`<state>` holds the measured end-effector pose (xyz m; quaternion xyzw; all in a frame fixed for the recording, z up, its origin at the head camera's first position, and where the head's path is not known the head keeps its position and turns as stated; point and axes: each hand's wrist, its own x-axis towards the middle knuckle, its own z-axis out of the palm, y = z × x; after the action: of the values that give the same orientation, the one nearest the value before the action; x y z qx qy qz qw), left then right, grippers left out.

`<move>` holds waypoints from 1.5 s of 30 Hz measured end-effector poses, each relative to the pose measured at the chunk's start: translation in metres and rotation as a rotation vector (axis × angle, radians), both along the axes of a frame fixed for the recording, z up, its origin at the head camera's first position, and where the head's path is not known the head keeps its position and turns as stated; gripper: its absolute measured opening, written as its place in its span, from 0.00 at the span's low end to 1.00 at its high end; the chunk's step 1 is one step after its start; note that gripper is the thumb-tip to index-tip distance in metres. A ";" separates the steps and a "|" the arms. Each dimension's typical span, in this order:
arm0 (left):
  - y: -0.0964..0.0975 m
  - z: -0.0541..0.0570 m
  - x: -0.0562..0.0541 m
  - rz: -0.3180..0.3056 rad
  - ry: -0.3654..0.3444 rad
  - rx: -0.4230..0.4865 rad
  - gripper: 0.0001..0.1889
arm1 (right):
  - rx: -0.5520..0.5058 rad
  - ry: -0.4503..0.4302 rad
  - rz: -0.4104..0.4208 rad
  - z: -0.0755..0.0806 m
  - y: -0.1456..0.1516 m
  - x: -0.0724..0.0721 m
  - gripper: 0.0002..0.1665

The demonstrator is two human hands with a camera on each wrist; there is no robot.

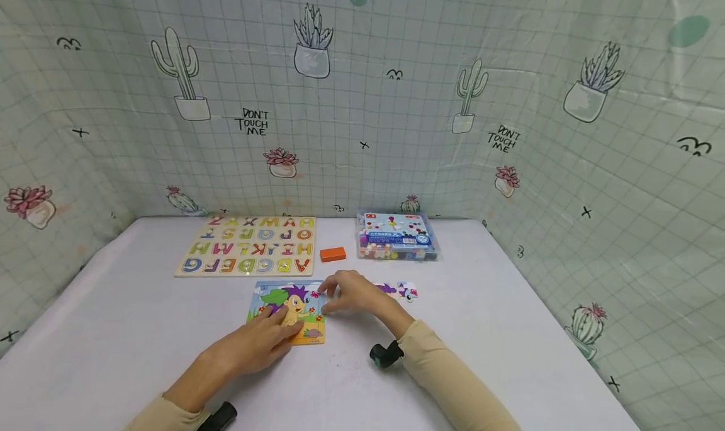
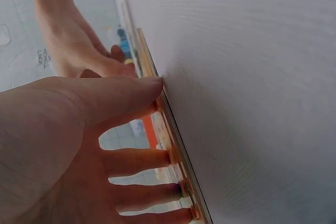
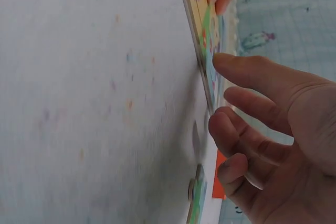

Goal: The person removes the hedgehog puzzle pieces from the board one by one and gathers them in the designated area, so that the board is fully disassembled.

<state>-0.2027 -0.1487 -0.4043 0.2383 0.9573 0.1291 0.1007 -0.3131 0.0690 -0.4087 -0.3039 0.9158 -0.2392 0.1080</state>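
A cartoon hedgehog jigsaw puzzle [image 1: 295,300] lies flat on the white table. My left hand [image 1: 255,344] rests across its lower left part, and in the left wrist view the fingers of that hand [image 2: 63,129] reach out straight along the board. At the puzzle's right edge is my right hand [image 1: 354,292], fingers loosely bent, with thumb and fingertips right at the border. In the right wrist view, nothing shows between the thumb and fingers of this hand [image 3: 278,114]. Loose jigsaw pieces [image 1: 408,290] lie beyond the right wrist, partly hidden by it.
Behind the puzzle lies a wooden alphabet board [image 1: 243,248] with coloured letters. An orange block [image 1: 332,255] sits to its right, followed by a clear plastic box [image 1: 396,237] of small colourful parts. A patterned curtain [image 1: 362,104] hangs around the back and sides of the table.
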 end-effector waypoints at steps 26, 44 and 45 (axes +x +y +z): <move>0.000 0.005 -0.002 -0.032 -0.026 0.012 0.22 | 0.067 -0.005 0.038 0.000 -0.024 0.006 0.23; -0.001 0.005 -0.002 -0.012 -0.032 0.002 0.23 | 0.069 -0.001 0.062 0.001 -0.028 0.004 0.22; -0.001 0.005 -0.001 -0.009 -0.036 0.003 0.23 | 0.074 0.000 0.063 0.001 -0.028 0.005 0.22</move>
<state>-0.2041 -0.1493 -0.3996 0.2403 0.9541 0.1345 0.1181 -0.3086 0.0407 -0.4080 -0.3287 0.9139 -0.2018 0.1266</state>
